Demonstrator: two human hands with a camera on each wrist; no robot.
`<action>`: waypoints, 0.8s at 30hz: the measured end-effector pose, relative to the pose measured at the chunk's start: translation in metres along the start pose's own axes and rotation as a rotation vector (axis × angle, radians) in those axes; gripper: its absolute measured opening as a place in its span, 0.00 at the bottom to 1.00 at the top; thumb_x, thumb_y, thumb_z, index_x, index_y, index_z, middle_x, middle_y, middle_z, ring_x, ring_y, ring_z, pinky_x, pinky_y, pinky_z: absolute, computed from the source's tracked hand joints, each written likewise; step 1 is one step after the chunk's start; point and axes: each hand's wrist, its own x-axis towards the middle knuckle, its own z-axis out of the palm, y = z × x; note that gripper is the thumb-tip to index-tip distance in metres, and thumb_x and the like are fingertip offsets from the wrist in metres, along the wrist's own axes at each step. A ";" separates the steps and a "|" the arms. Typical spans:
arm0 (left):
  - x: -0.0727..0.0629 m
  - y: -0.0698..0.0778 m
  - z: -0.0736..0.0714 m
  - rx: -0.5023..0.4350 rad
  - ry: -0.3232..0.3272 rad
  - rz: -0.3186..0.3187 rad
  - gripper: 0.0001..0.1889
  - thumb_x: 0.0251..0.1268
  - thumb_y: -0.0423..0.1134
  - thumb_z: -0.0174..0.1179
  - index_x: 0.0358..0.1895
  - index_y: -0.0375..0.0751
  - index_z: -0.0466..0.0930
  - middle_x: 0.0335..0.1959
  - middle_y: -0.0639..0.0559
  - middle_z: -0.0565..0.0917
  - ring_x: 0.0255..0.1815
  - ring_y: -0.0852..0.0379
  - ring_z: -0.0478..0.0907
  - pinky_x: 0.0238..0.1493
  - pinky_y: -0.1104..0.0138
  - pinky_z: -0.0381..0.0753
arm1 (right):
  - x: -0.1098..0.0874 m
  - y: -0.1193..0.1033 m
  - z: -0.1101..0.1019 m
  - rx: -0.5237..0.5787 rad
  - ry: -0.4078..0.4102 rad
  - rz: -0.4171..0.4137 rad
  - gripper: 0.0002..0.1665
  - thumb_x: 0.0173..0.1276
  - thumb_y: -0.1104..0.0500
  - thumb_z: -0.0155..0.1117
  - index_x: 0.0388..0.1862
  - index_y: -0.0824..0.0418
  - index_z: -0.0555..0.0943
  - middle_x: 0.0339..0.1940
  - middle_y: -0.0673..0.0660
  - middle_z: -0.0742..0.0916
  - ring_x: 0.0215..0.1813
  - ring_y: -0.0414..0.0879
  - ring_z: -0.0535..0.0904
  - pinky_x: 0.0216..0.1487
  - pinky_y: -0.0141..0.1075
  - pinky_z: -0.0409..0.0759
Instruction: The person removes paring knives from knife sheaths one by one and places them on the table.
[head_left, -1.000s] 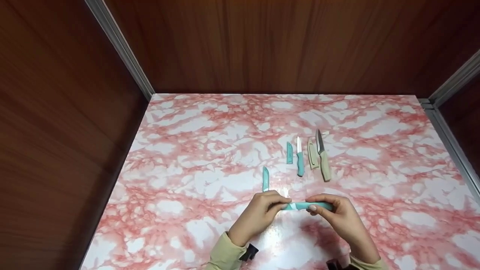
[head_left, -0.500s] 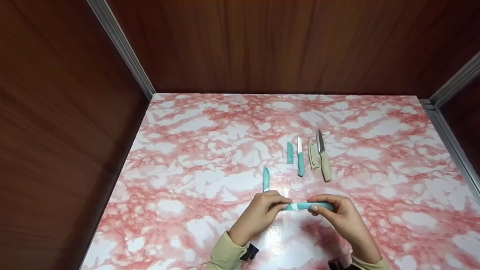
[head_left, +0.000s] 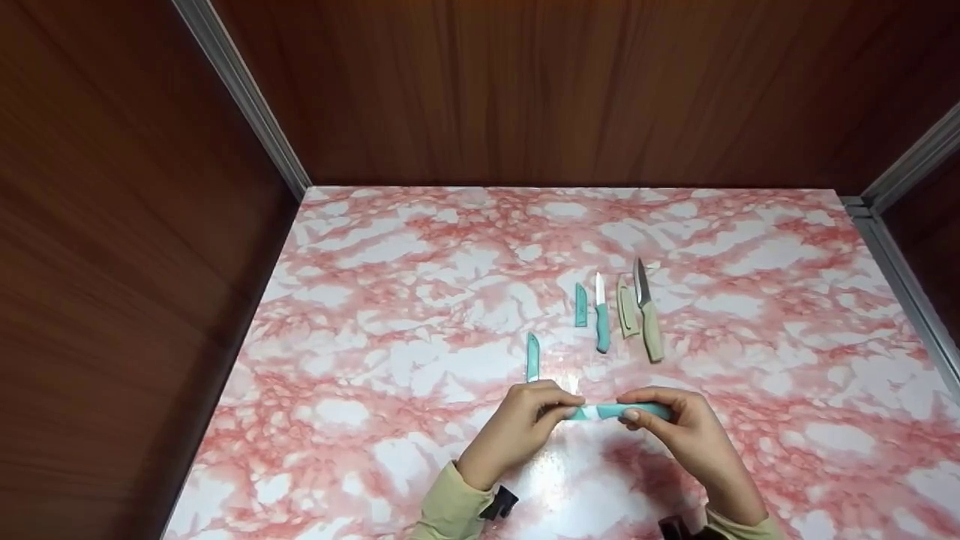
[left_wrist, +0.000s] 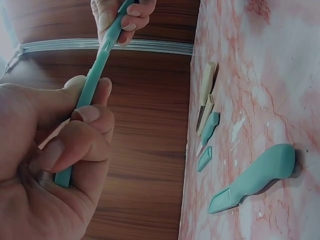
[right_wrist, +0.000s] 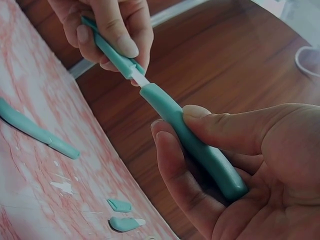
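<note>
My left hand (head_left: 517,424) pinches a teal knife sheath (right_wrist: 112,54) between thumb and fingers. My right hand (head_left: 679,427) grips the teal handle of a paring knife (right_wrist: 192,140), its thumb lying along the handle. A short stretch of white blade (right_wrist: 140,77) shows between sheath and handle; the rest of it is inside the sheath. Both pieces are held in line, above the table. Just beyond my left hand lies another teal knife in its sheath (left_wrist: 255,177), its near end hidden by that hand in the head view.
Farther back on the red-and-white marbled table (head_left: 375,300) lie a teal sheath (head_left: 580,304), a bare teal knife (head_left: 602,326), a beige sheath (head_left: 628,309) and a bare beige-handled knife (head_left: 651,330). Dark wood panels (head_left: 525,90) stand at the back and sides.
My right hand has shifted slightly to the right with the knife handle, and a little more white blade shows outside the sheath. My left hand has barely moved.
</note>
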 end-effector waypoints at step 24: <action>-0.001 -0.002 -0.001 -0.005 0.016 -0.002 0.10 0.66 0.36 0.60 0.46 0.41 0.86 0.33 0.58 0.81 0.30 0.68 0.74 0.33 0.76 0.77 | -0.002 0.002 -0.003 -0.014 0.027 0.043 0.13 0.63 0.68 0.66 0.46 0.73 0.82 0.37 0.65 0.86 0.36 0.48 0.85 0.41 0.40 0.84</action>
